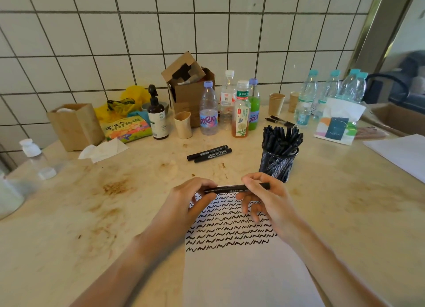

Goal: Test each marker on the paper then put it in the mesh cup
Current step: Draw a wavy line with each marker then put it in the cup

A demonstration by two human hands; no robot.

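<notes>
I grip a marker (232, 188) level in both hands, left hand (192, 199) and right hand (264, 196), above the paper (241, 272), apparently to work its cap.

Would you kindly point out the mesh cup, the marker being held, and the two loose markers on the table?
mesh cup (277, 166): head view, on its mesh wall.
held marker (230, 188): head view, on the barrel between the hands.
two loose markers (209, 153): head view, on the barrels, mid-length.
</notes>
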